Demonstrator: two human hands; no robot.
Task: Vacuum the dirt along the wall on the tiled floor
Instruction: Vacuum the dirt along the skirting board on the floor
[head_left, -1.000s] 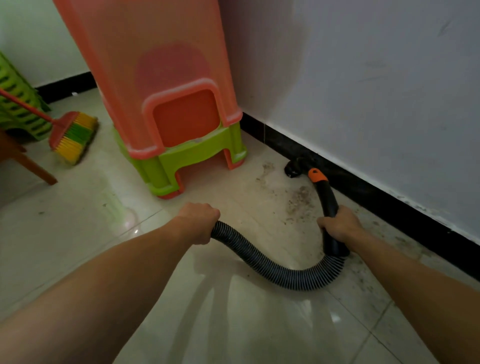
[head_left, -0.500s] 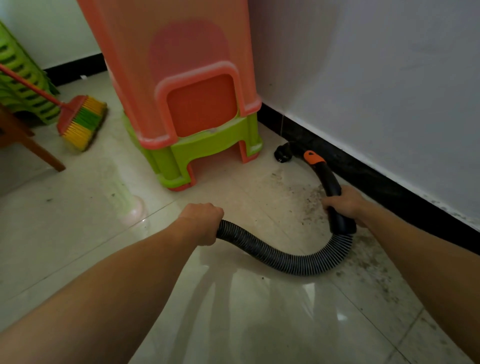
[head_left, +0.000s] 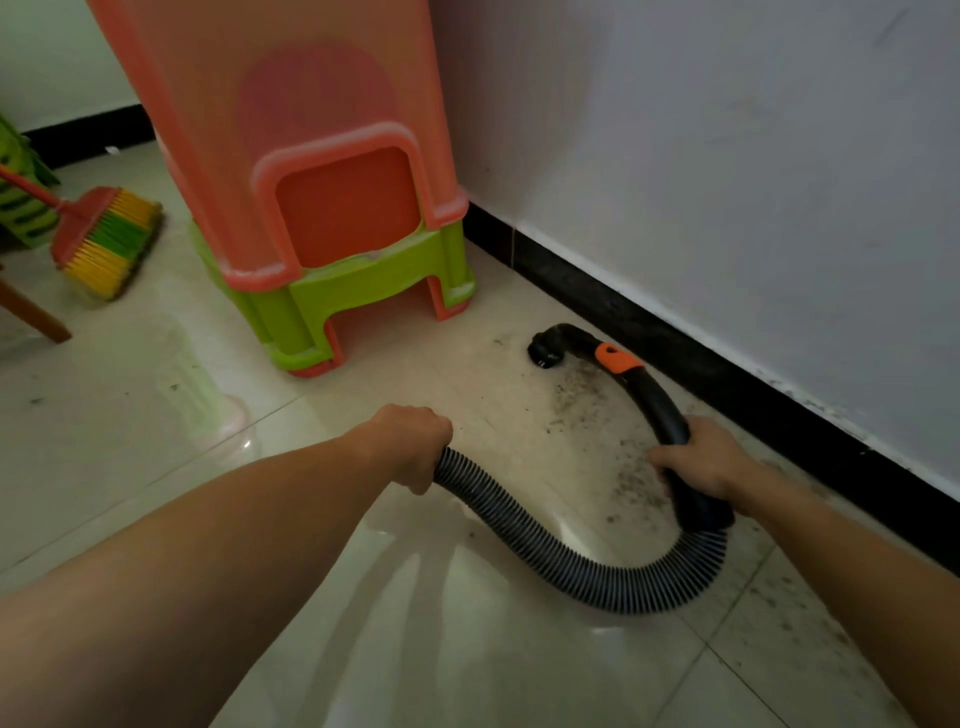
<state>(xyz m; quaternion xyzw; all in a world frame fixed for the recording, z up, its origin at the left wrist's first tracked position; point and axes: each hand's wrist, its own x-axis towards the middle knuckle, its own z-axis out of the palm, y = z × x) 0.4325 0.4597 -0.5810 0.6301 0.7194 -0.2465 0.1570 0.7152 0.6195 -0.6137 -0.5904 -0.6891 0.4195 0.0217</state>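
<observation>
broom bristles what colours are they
Yellow and green bands on the broom bristles, under a red head; the head view shows them at far left.

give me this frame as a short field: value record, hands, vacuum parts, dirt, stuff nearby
left hand: gripping the ribbed hose
right hand: gripping the black wand
nozzle: on the tiled floor, near the black baseboard
dirt: specks along the baseboard, beside the wand
stacked stools: orange over green, by the wall
broom: far left

Glossy pale tiles (head_left: 130, 467), white wall (head_left: 727, 156), stacked plastic stools (head_left: 322, 208).
</observation>
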